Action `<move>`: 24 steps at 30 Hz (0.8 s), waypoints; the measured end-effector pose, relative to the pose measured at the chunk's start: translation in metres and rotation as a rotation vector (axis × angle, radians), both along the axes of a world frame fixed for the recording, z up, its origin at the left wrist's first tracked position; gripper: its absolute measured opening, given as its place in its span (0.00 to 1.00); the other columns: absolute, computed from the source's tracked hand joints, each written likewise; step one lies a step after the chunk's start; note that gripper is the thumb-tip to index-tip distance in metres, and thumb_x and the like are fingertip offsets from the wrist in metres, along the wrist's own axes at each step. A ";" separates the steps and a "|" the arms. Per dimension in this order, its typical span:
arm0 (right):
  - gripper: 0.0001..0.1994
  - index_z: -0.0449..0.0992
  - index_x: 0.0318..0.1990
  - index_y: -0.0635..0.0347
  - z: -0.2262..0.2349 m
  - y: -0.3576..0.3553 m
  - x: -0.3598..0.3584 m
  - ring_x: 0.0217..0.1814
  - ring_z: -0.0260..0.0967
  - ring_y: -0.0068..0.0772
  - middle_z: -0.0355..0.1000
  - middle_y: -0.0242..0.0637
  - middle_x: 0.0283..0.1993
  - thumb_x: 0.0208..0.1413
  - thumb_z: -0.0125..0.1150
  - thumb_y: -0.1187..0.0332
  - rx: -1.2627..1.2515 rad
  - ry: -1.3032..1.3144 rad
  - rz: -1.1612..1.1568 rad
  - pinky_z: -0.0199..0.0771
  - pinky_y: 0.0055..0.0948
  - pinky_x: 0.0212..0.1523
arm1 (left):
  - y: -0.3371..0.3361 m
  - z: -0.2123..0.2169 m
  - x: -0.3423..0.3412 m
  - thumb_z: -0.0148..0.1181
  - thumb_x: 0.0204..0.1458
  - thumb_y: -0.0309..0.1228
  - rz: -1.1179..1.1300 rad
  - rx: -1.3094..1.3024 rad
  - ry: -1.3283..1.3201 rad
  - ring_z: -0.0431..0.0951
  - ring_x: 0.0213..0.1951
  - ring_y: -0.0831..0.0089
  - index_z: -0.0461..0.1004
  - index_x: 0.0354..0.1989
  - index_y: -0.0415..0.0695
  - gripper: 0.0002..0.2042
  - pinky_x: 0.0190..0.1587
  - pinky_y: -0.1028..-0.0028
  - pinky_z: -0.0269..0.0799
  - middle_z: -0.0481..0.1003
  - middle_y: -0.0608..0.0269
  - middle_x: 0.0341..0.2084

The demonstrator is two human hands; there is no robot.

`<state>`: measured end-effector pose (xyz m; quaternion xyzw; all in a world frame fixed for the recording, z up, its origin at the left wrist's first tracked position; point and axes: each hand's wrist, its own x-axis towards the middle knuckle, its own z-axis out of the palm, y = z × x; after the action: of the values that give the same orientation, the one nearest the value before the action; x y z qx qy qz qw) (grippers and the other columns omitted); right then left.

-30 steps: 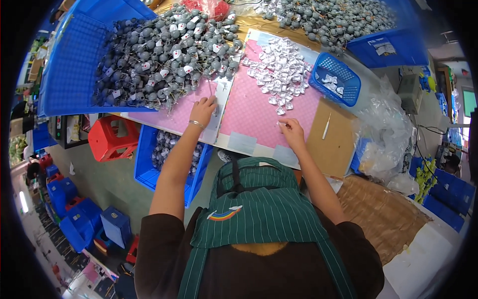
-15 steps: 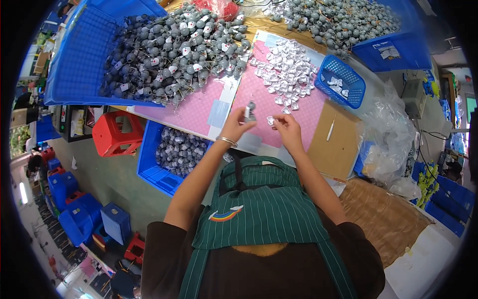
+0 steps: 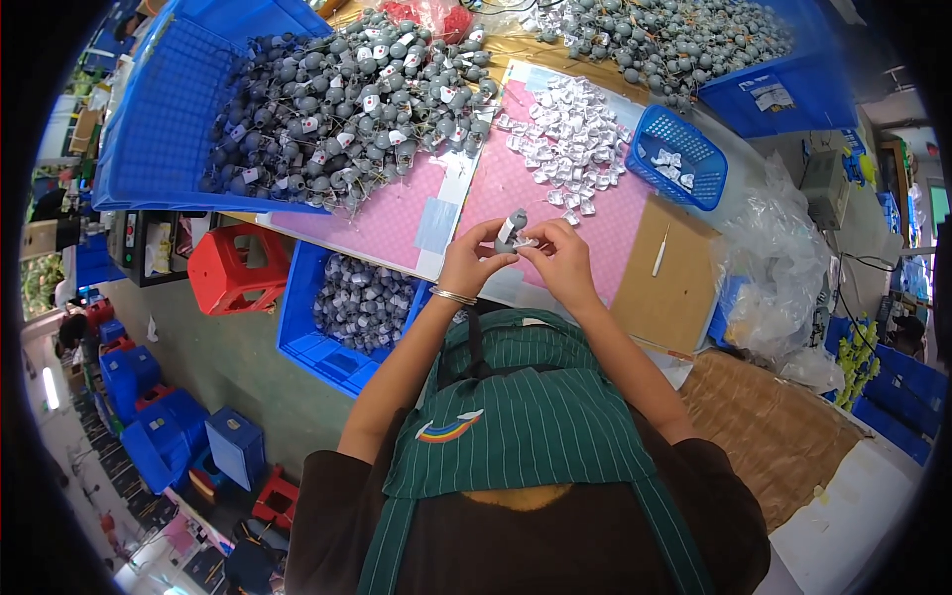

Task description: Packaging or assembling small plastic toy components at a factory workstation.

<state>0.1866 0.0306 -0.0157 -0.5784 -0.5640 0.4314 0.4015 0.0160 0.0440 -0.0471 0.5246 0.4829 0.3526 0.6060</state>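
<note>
Two hands (image 3: 471, 260) (image 3: 558, 260), one grey part (image 3: 512, 228), one small blue basket (image 3: 677, 156), one red stool (image 3: 236, 269).

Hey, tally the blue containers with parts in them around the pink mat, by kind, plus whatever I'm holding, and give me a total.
Large blue plastic crates of grey round pieces: 3
Small blue mesh basket of white packets: 1
Small grey piece pinched between left hand and right hand: 1
Total: 5

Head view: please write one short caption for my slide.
Both hands, left and right, hold a small grey part over a pink mat.
</note>
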 end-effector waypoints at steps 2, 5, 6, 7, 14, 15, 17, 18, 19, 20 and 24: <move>0.11 0.76 0.35 0.63 0.003 -0.001 0.000 0.33 0.69 0.23 0.68 0.34 0.34 0.41 0.64 0.79 -0.008 -0.026 0.000 0.71 0.21 0.33 | -0.003 0.002 0.000 0.67 0.38 0.21 0.019 0.018 0.022 0.76 0.41 0.72 0.69 0.50 0.37 0.26 0.40 0.75 0.75 0.75 0.57 0.41; 0.11 0.73 0.35 0.65 0.003 0.000 0.001 0.31 0.69 0.22 0.69 0.34 0.33 0.41 0.65 0.79 0.021 -0.045 0.018 0.71 0.20 0.31 | -0.003 0.011 0.001 0.65 0.40 0.19 -0.014 0.071 0.067 0.75 0.40 0.75 0.68 0.51 0.36 0.25 0.39 0.77 0.74 0.74 0.58 0.41; 0.12 0.72 0.33 0.65 0.003 0.000 0.000 0.30 0.69 0.23 0.69 0.35 0.31 0.39 0.66 0.78 -0.049 0.035 -0.022 0.71 0.21 0.29 | -0.003 0.013 0.000 0.66 0.39 0.19 -0.022 0.084 0.085 0.75 0.40 0.75 0.69 0.51 0.37 0.25 0.39 0.77 0.74 0.74 0.59 0.40; 0.12 0.71 0.32 0.64 0.002 0.000 0.000 0.28 0.69 0.24 0.69 0.36 0.29 0.38 0.67 0.77 -0.120 0.115 -0.062 0.71 0.23 0.27 | -0.003 0.015 0.000 0.66 0.39 0.20 -0.029 0.098 0.103 0.75 0.39 0.76 0.70 0.50 0.37 0.25 0.39 0.76 0.74 0.75 0.61 0.40; 0.12 0.68 0.31 0.64 -0.001 -0.005 0.006 0.31 0.69 0.20 0.70 0.34 0.29 0.40 0.66 0.80 -0.111 0.139 -0.004 0.72 0.19 0.31 | -0.003 0.030 -0.007 0.66 0.39 0.21 -0.083 0.202 0.225 0.76 0.39 0.74 0.71 0.50 0.40 0.25 0.40 0.75 0.74 0.75 0.59 0.41; 0.11 0.68 0.31 0.64 -0.001 -0.006 0.007 0.31 0.69 0.19 0.70 0.33 0.29 0.41 0.66 0.80 -0.102 0.119 0.008 0.73 0.19 0.31 | -0.003 0.031 -0.007 0.66 0.39 0.21 -0.100 0.229 0.247 0.76 0.39 0.74 0.71 0.51 0.40 0.25 0.40 0.75 0.74 0.75 0.59 0.41; 0.11 0.68 0.31 0.65 0.000 -0.008 0.007 0.31 0.69 0.19 0.70 0.33 0.29 0.41 0.65 0.80 -0.093 0.099 0.020 0.73 0.19 0.31 | -0.002 0.031 -0.007 0.66 0.39 0.21 -0.118 0.257 0.268 0.76 0.39 0.74 0.70 0.51 0.40 0.26 0.40 0.75 0.74 0.75 0.58 0.42; 0.11 0.68 0.29 0.64 0.001 -0.009 0.007 0.28 0.68 0.22 0.68 0.34 0.28 0.39 0.67 0.78 -0.130 0.168 -0.011 0.71 0.22 0.28 | -0.002 0.029 -0.006 0.66 0.39 0.20 -0.081 0.222 0.232 0.76 0.40 0.74 0.70 0.51 0.40 0.26 0.41 0.75 0.74 0.75 0.58 0.42; 0.12 0.68 0.26 0.64 0.002 -0.009 0.006 0.25 0.67 0.24 0.67 0.35 0.26 0.37 0.68 0.76 -0.167 0.238 -0.042 0.69 0.25 0.25 | -0.002 0.029 -0.006 0.66 0.39 0.20 -0.044 0.188 0.195 0.76 0.40 0.74 0.70 0.51 0.40 0.26 0.41 0.75 0.74 0.75 0.58 0.42; 0.12 0.68 0.26 0.64 0.005 -0.009 0.007 0.25 0.67 0.24 0.67 0.35 0.26 0.37 0.68 0.76 -0.166 0.237 -0.043 0.69 0.25 0.25 | -0.003 0.029 -0.005 0.66 0.39 0.20 -0.045 0.188 0.195 0.76 0.40 0.74 0.70 0.51 0.40 0.26 0.41 0.75 0.74 0.75 0.58 0.42; 0.12 0.68 0.27 0.65 0.014 -0.007 0.012 0.24 0.66 0.29 0.65 0.37 0.26 0.37 0.68 0.76 0.020 -0.052 0.067 0.67 0.27 0.26 | -0.004 0.030 -0.002 0.65 0.39 0.20 -0.047 0.190 0.153 0.76 0.40 0.74 0.70 0.51 0.40 0.25 0.41 0.75 0.74 0.75 0.58 0.43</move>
<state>0.1985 0.0235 -0.0022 -0.5662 -0.5976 0.4237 0.3778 0.0135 0.0397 -0.0173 0.6161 0.4796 0.3416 0.5232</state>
